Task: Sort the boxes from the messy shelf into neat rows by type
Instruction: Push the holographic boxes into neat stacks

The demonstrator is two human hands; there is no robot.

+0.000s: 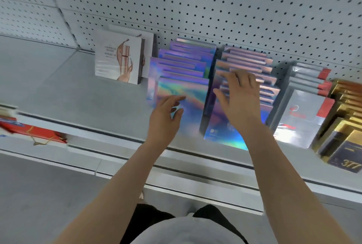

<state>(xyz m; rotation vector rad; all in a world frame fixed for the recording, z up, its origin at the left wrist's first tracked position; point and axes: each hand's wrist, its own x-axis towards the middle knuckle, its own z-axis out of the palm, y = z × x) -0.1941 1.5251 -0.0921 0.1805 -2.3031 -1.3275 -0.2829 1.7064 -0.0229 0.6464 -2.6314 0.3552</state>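
Several rows of flat boxes stand on a grey shelf [78, 94]. A row of purple holographic boxes [182, 67] runs back to the pegboard. To its right stands a row of holographic boxes with pink tops [248, 61]. My left hand [166, 114] hovers with relaxed fingers at the front purple box [194, 91] and holds nothing. My right hand [241, 94] is spread open over the front of the pink-topped row, fingers straight. Whether either hand touches a box is unclear.
Two white boxes [119, 61] with a rose-gold print stand at the back left. Silver-and-red boxes [307, 106] and gold-and-navy boxes [344, 138] fill the right end. A red box [33, 130] lies on a lower shelf at left. Pegboard [195, 4] backs the shelf.
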